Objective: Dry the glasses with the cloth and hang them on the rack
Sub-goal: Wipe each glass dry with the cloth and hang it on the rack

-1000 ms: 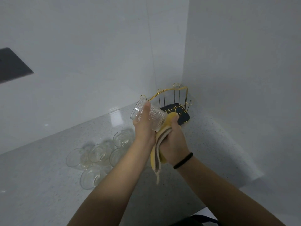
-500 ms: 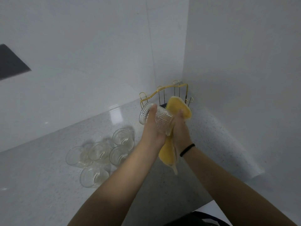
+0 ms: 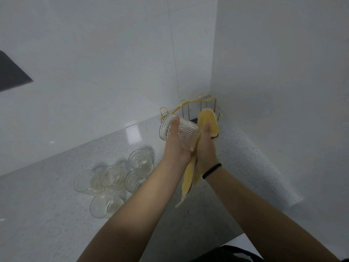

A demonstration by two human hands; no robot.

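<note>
Five ribbed glasses (image 3: 115, 181) stand clustered on the speckled bench (image 3: 47, 214) at lower left of the frame, while I see a sixth ribbed glass (image 3: 179, 132) lifted on its side at centre frame, its mouth turned to the left, just in front of the gold wire rack (image 3: 190, 106) in the corner. My left hand (image 3: 174, 146) has its grip curled round that glass with the thumb along its side, and my right hand (image 3: 204, 148), with a black band (image 3: 211, 170) at the wrist, has its grip closed on the yellow cloth (image 3: 206, 120). The cloth presses against the base end of the glass, one end sticking up over the rack and the other hanging down between my wrists.
</note>
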